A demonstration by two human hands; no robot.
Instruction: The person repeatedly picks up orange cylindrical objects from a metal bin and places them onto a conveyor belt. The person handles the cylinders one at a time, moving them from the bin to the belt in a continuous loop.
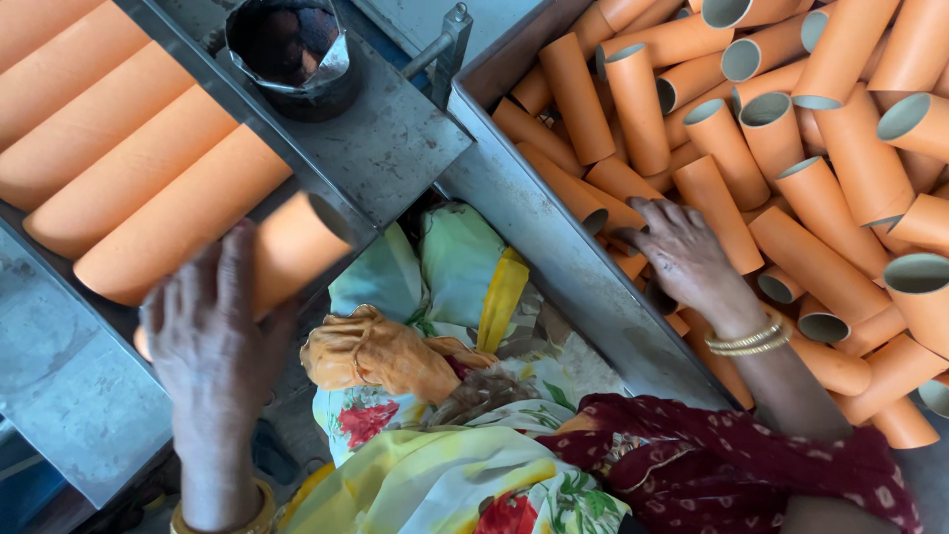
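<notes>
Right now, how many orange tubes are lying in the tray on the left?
5: four tubes side by side in the metal tray, and a fifth under the left hand. More may be hidden beyond the frame.

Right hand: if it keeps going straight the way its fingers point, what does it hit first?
The right hand points up-left into the bin; its fingertips already seem to touch the short orange tubes by the metal bin wall. Depth unclear.

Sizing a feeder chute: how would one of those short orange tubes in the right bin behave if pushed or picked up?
Short orange tubes are round and open-ended, so probably roll readily when pushed. Thin walls at the open ends suggest cardboard: likely light, fairly stiff, crushable if squeezed. The surface looks matte; the right hand resting on the pile suggests easy grip.
</notes>
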